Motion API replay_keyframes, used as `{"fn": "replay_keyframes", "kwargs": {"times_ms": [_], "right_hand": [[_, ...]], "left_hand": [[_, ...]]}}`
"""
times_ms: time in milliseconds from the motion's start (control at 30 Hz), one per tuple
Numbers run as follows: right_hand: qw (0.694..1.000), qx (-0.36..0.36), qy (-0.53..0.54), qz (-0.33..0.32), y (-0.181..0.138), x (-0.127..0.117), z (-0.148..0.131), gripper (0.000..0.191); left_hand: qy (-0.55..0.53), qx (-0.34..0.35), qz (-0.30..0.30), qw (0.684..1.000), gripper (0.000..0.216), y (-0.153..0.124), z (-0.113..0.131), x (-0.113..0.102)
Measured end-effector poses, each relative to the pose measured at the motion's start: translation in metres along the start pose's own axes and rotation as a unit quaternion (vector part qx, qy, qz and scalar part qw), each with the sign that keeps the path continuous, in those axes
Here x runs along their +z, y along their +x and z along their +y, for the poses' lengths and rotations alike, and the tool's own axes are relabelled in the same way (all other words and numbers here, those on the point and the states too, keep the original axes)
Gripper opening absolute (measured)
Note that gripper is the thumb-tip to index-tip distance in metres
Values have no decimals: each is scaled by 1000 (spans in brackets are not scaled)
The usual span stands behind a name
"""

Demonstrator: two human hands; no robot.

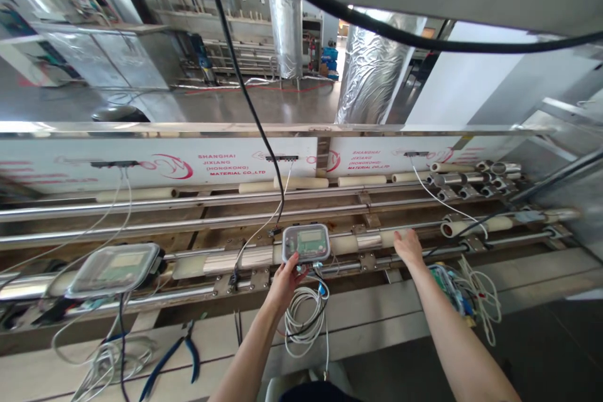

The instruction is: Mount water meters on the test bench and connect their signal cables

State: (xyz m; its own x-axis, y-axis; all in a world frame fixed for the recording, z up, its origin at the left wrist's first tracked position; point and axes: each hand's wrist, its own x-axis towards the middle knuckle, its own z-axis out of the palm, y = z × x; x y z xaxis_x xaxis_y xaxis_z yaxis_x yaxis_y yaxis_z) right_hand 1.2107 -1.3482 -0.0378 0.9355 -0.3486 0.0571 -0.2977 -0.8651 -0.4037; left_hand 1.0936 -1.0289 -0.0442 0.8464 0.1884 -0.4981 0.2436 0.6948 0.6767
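My left hand [286, 279] grips the lower edge of a clear plastic box [306, 243] with a green circuit board inside; its thumb lies on the front. Below the box hangs a coil of white cable [306, 320]. Farther right, my right hand [409, 248] is closed around a cream tube [389, 239] in line behind the box; its fingers are partly hidden. A metal sleeve [369, 242] sits on the same line of tubes. At the left, a second clear box [115, 269] rests over the rails, with a board inside.
Blue-handled pliers [172, 358] lie on the front ledge. A green circuit board with bundled wires [450, 289] lies right of my right arm. Steel rails [155, 226] run across the bench. A black cable [245, 91] hangs down in front, and printed white panels [226, 160] stand behind.
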Motion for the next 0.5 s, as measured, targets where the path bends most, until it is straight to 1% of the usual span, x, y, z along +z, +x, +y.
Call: {"fn": "replay_keyframes", "kwargs": {"times_ms": [67, 133, 200, 233, 300, 333, 367, 400, 433, 500], "right_hand": [[999, -35, -5, -16, -19, -6, 7, 42], [998, -52, -14, -34, -39, -18, 25, 29], [998, -39, -31, -39, -57, -37, 52, 23], [998, -23, -43, -34, -63, -49, 68, 24], [998, 14, -65, -17, -66, -75, 99, 27], [997, 27, -74, -10, -63, -86, 113, 29], [996, 35, -79, -8, -57, -95, 124, 30], [996, 37, -81, -11, -48, -101, 133, 32], [996, 33, -79, -20, -38, -104, 139, 32], [996, 11, -67, -51, -15, -102, 145, 34]], "left_hand": [[33, -32, -10, 999, 32, -4, 7, -5], [90, -53, -8, 994, 38, -10, 13, -17], [202, -40, 25, 978, 46, -17, 15, -35], [235, -35, 34, 971, 49, -22, 14, -45], [283, -33, 29, 958, 56, -34, 7, -58], [298, -36, 14, 954, 58, -40, 2, -61], [309, -41, -8, 950, 60, -48, -5, -59], [318, -44, -34, 946, 60, -55, -12, -52], [324, -45, -62, 943, 60, -61, -21, -42], [332, -30, -107, 937, 57, -72, -40, -9]]}}
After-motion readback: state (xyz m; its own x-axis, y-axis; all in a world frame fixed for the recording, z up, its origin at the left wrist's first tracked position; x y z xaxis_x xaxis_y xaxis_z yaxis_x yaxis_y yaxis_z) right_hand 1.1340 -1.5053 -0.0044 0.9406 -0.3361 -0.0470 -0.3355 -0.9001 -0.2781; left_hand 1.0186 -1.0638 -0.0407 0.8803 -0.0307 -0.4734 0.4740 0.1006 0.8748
